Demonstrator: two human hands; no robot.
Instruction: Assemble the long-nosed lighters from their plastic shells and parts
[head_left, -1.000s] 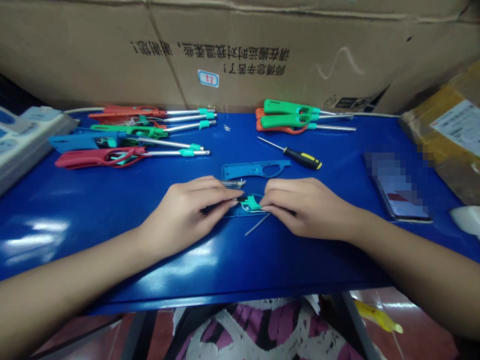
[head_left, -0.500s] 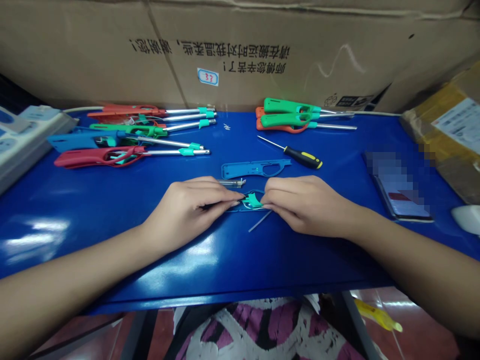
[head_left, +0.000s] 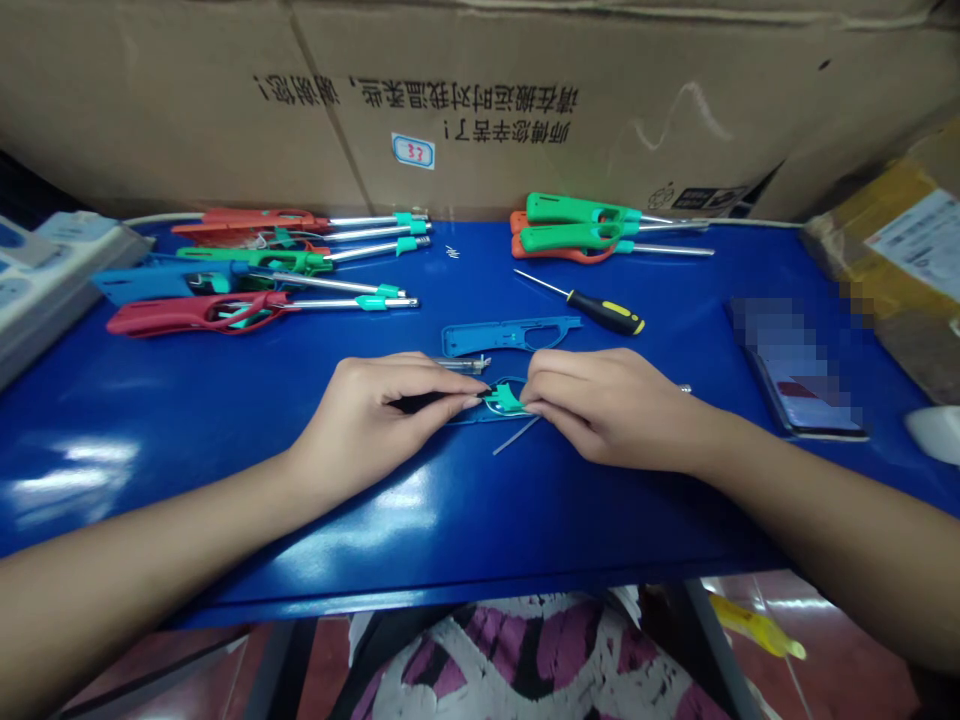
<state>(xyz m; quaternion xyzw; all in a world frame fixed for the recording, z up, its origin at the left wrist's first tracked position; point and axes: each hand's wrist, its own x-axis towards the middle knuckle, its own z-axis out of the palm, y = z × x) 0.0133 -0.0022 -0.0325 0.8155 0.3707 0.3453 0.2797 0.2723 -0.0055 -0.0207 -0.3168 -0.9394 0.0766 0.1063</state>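
Between my two hands lies a blue lighter shell half (head_left: 469, 417) with a green trigger (head_left: 506, 399) and a thin white wire inside. My left hand (head_left: 386, 410) is closed in a pinch at the trigger's left end, on a small dark part mostly hidden by the fingertips. The curled fingers of my right hand (head_left: 611, 408) grip the trigger's right side. A thin translucent tube (head_left: 516, 436) sticks out below the right fingertips. Behind the left fingers a clear fuel tank (head_left: 463, 366) is partly covered. The other blue shell half (head_left: 487, 338) rests just beyond.
A screwdriver (head_left: 606, 311) lies behind my right hand. Several lighters stand grouped at left, such as a red one (head_left: 199, 314), and more, including a green one (head_left: 574, 210), at back right. A phone (head_left: 806, 375), a power strip (head_left: 67, 270) and a cardboard box (head_left: 480, 60) border the table.
Both hands hold nearly the same pose over the shell half. A metal tip now shows just beyond my right wrist, and the translucent tube has shifted slightly.
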